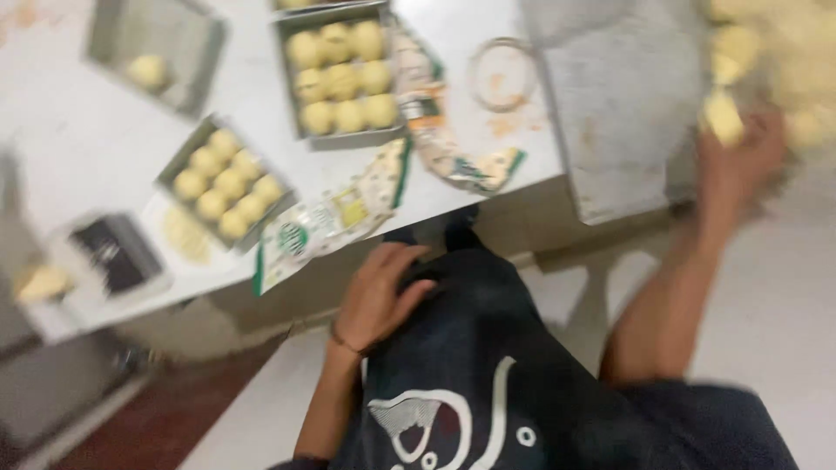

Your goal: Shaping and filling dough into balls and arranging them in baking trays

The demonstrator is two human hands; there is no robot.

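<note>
the right hand [740,161] reaches out to the heap of pale dough [784,61] at the far right; a yellowish dough piece [723,117] sits at its fingertips, but motion blur hides whether the fingers are closed on it. the left hand [379,296] rests open and empty on the dark apron [470,348]. to do this well, pinch a portion matching the dough balls in the square tray [225,181] and steady the head.
</note>
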